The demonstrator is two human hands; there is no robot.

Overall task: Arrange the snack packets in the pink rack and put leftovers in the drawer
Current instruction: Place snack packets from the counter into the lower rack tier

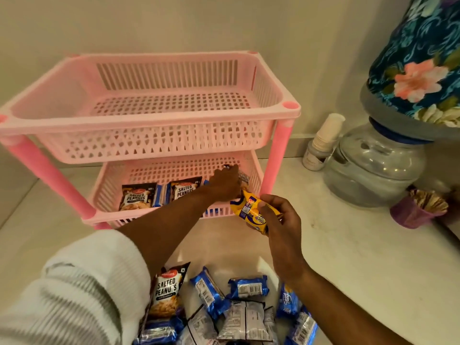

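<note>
White counter: right hand [278, 220] pinches a light, crinkly yellow packet [250, 211] mid-body; left hand [225, 185] seemingly grips a packet inside the rack [154, 115].

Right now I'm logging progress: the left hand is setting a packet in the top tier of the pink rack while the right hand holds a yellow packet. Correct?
Not quite. The head view shows the left hand in the bottom tier of the pink rack; the right hand does hold the yellow packet.
</note>
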